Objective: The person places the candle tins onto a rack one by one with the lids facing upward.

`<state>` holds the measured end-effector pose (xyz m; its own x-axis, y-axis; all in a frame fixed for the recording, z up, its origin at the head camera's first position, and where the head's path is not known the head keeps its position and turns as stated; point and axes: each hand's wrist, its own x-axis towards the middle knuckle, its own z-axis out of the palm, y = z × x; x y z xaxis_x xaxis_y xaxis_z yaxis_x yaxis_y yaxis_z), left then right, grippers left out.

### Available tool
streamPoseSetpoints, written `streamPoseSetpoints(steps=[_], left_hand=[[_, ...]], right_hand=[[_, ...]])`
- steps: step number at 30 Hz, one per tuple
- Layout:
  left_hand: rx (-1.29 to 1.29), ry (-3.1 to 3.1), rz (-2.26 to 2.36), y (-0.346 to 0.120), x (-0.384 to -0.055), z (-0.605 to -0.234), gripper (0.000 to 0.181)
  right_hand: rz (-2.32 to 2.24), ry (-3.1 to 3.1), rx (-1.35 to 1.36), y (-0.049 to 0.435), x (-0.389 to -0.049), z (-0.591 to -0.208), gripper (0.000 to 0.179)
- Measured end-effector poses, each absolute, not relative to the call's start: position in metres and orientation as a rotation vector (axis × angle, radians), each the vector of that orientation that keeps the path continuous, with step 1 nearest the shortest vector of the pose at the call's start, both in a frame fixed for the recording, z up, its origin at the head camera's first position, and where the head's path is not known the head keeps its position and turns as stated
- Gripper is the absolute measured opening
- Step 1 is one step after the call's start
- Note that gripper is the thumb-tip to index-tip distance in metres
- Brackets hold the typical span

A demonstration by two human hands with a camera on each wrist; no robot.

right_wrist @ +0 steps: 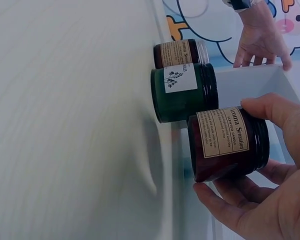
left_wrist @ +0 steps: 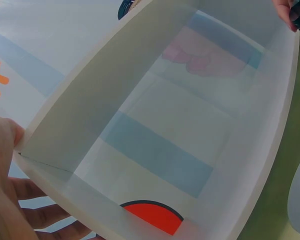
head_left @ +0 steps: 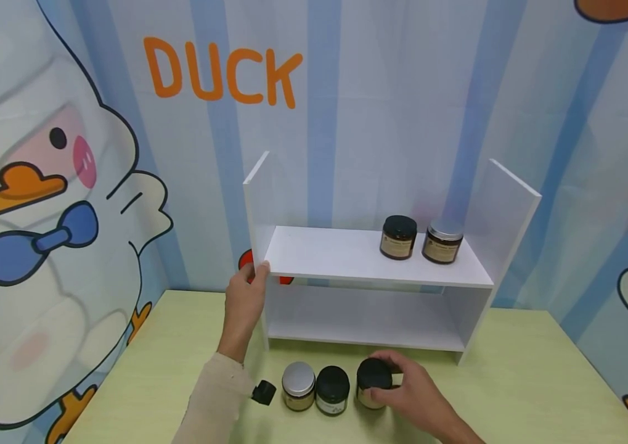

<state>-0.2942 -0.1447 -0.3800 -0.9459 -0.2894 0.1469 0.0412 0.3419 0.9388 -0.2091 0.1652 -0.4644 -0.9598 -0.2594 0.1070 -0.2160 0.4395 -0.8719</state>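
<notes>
My right hand [head_left: 416, 391] grips a dark scented candle jar [right_wrist: 222, 145] with a black lid, thumb on one side and fingers on the other. In the right wrist view its shadow lies apart from its base. To its left on the table stand a green candle jar [right_wrist: 177, 92] with a black lid and a brown candle jar [right_wrist: 175, 54] with a silver lid. My left hand [head_left: 244, 302] holds the left side panel of the white shelf [head_left: 366, 314], thumb at its front edge and fingers behind it.
On the shelf's upper board, towards the right, sit a black-lidded jar [head_left: 399, 237] and a silver-lidded jar [head_left: 442, 242]. The shelf stands on a light green table [head_left: 541, 376], before a striped curtain [head_left: 391, 111] with duck drawings.
</notes>
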Motion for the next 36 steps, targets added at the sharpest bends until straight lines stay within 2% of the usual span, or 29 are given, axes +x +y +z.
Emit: streamPoseSetpoints(steps=[28,36], left_hand=[[0.213,-2.313,-1.653,-0.145,-0.293,-0.381,0.059],[0.198,-2.308,-1.653,-0.146,-0.294,-0.382,0.059]], right_hand=[[-1.512,2.664,-0.431,0.166,-0.210,-0.430,0.052],[-1.484,2.701,-0.521,0.166,-0.212,-0.415,0.053]])
